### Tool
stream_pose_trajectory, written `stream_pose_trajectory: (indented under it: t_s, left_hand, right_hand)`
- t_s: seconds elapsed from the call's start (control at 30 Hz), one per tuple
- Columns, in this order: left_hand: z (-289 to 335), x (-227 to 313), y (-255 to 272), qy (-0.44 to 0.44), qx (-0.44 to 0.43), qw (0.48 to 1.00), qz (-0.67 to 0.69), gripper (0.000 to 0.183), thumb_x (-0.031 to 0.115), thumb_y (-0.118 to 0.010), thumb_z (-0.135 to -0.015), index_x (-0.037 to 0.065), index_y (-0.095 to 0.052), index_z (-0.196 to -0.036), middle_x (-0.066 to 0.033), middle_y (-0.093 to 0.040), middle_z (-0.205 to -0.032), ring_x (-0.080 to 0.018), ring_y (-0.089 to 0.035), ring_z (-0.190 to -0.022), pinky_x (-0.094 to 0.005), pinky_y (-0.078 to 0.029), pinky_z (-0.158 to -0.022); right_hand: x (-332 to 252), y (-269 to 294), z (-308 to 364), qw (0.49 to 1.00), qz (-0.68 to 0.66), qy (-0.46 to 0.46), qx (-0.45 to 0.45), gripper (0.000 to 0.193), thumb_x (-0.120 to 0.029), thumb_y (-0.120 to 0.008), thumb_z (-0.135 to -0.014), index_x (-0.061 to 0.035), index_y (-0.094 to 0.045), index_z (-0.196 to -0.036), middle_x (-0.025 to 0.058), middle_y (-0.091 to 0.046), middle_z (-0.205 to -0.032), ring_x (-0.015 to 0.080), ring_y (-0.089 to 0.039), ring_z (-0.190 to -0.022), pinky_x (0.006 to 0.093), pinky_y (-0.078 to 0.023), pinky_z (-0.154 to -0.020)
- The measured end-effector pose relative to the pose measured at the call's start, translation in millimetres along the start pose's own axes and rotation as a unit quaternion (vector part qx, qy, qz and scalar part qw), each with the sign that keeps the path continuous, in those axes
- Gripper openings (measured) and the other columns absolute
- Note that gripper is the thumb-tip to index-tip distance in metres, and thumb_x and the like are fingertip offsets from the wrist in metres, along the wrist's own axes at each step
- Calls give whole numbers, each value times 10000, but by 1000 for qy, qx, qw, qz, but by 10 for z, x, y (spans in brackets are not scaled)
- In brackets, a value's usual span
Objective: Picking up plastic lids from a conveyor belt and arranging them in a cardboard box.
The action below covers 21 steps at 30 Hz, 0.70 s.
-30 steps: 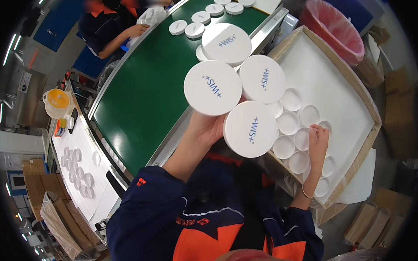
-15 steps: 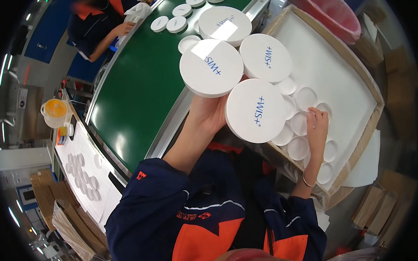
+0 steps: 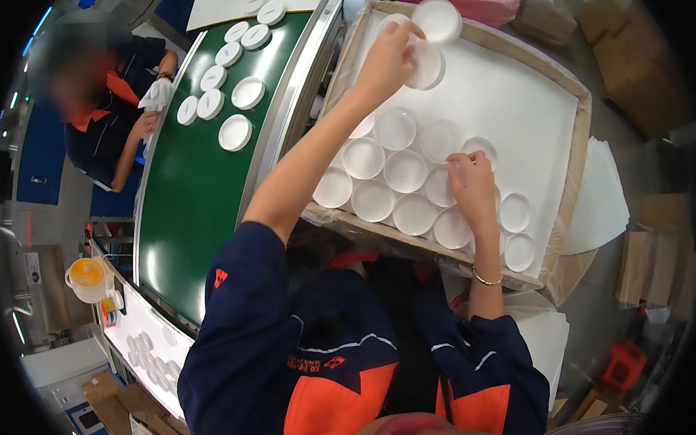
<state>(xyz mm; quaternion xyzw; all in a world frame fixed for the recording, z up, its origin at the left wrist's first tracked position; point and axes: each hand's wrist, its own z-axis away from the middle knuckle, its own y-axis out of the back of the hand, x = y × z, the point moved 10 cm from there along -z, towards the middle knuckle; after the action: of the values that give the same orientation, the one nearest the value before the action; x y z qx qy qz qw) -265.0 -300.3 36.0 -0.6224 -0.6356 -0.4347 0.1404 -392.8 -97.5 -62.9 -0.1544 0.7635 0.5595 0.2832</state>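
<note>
Several shallow white round lids (image 3: 405,171) lie hollow side up in close rows inside a lined shallow box (image 3: 544,107). At the far left part of the box, my left hand (image 3: 391,60) is closed, fingers bent round a cluster of white lids (image 3: 438,21). Another lid (image 3: 427,67) of that cluster shows beside the fingers, also hollow side up. My right hand (image 3: 474,184) is over the near rows, its fingers curled down onto the rim of a lid (image 3: 480,150). Its fingertips are partly hidden among the lids.
A green conveyor belt (image 3: 180,200) runs at the left, carrying several white lids (image 3: 235,132). Across it is a person (image 3: 118,110) with a white cloth. A pink-lined bin (image 3: 471,0) stands beyond the box. At lower left, a table (image 3: 129,302) holds more small lids.
My left hand has swung from above the belt edge to the box's far left, and its lids are turned hollow side up. My right hand stays over the lids; the view has shifted.
</note>
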Motion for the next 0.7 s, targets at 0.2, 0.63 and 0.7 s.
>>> stream_pose_trajectory:
  t_s: [0.2, 0.63, 0.7]
  left_hand:
    - [187, -678, -771, -18, -179, 951, -250, 366, -45, -587, -781, 122, -615, -1106, -174, -599, -1065, -397, -594, -1007, -474, -495, -853]
    - [263, -465, -1074, 0, -236, 888, -394, 266, 360, -532, -964, 176, -707, -1045, -152, -641, -992, -314, -620, -979, -553, -423, -821]
    - [148, -379, -1204, -13, -157, 906, -392, 347, 405, -508, -967, 129, -716, -996, -183, -646, -984, -330, -618, -992, -565, -425, -835]
  right_hand:
    - [-51, -62, -6, 998, -38, 40, -23, 174, -159, -678, -851, -94, -701, -1011, 109, -519, -936, 287, -536, -898, 405, -455, -806]
    - [-10, -78, -8, 999, -27, 15, -24, 177, -158, -680, -855, -86, -698, -1015, 118, -528, -954, 291, -538, -920, 403, -460, -828]
    - [-10, -64, 6, 999, -29, 20, -19, 177, -157, -682, -853, -88, -698, -1014, 122, -531, -954, 295, -541, -925, 404, -461, -831]
